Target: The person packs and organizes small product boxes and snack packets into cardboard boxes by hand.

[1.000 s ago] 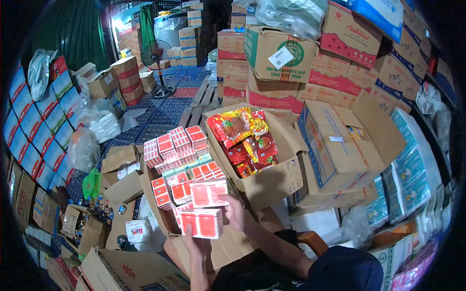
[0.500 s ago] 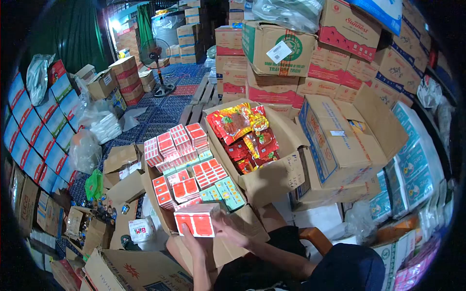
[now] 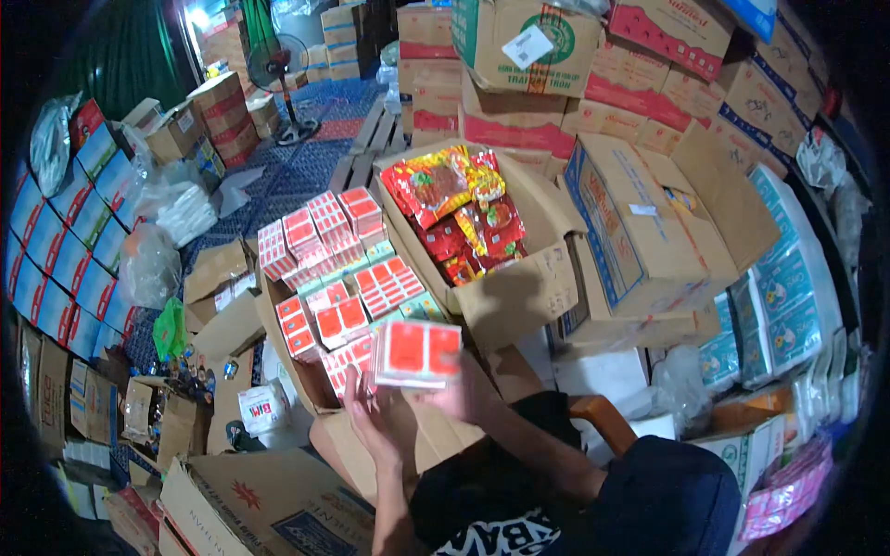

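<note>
Head view, clock centred on the held pack, twelve pointing away from the seated person. The red-and-white pack is raised over the near end of the box carton. The right hand, blurred, is clamped on the pack from its four o'clock side. The left hand lies at seven o'clock, palm turned up, fingers apart, close by the pack's lower edge; whether it touches I cannot tell.

The box carton opens from eight round to eleven o'clock. Inside, red-and-white boxes are stacked highest at its far end, with pale green boxes showing between and beside them. One open flap of this carton spreads beneath the hands.

Just beside it, at twelve to one o'clock, stands the snack carton, holding red and yellow packets. At two o'clock a tan carton with a blue-edged side lies with its flap open; teal packs are banked beyond it, towards three.

Stacked cartons rise at twelve to one. A fan stands on the floor at eleven. Blue boxes are piled at nine to ten, and a green bag lies at nine. Another open carton sits at seven to eight, near the left forearm.
</note>
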A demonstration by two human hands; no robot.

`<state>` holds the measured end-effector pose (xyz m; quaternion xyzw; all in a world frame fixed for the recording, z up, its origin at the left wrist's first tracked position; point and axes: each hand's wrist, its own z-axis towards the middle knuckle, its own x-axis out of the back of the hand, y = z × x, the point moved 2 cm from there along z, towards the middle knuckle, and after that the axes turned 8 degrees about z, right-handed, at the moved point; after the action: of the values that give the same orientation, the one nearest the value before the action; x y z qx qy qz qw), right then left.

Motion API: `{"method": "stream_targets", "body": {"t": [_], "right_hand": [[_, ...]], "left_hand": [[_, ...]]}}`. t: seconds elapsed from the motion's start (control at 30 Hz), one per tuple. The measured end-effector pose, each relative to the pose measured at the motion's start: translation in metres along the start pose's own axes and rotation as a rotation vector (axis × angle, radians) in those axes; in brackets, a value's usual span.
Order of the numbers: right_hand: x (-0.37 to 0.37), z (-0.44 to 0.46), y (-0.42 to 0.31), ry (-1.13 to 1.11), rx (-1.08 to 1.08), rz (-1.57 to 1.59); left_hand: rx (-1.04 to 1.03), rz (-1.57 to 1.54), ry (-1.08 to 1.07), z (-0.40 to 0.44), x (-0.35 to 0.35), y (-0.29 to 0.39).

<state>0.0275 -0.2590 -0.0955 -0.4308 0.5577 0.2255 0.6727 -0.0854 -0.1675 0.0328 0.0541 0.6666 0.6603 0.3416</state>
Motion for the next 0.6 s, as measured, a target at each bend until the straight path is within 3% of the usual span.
{"method": "stream_targets", "body": {"t": [0.03, 0.1, 0.17, 0.23, 0.5, 0.6], "right_hand": [[-0.004, 0.004, -0.011, 0.069, 0.042, -0.377], [-0.019, 0.011, -0.037, 0.140, 0.076, -0.758], [-0.058, 0.009, -0.070, 0.105, 0.005, -0.104], [-0.085, 0.006, -0.096, 0.075, -0.030, 0.212], [-0.131, 0.024, -0.194, 0.109, 0.266, -0.022], [-0.113, 0.048, -0.227, 0.320, 0.347, -0.134]], "left_hand": [[0.023, 0.037, -0.001, 0.003, 0.004, -0.006], [0.050, 0.071, -0.005, 0.004, 0.015, -0.011], [0.124, 0.276, -0.057, 0.010, 0.023, -0.016], [0.149, 0.368, -0.083, 0.012, 0.024, -0.018], [0.123, 0.556, -0.104, 0.011, 0.016, -0.013], [0.100, 0.614, -0.102, 0.012, 0.018, -0.013]]}}
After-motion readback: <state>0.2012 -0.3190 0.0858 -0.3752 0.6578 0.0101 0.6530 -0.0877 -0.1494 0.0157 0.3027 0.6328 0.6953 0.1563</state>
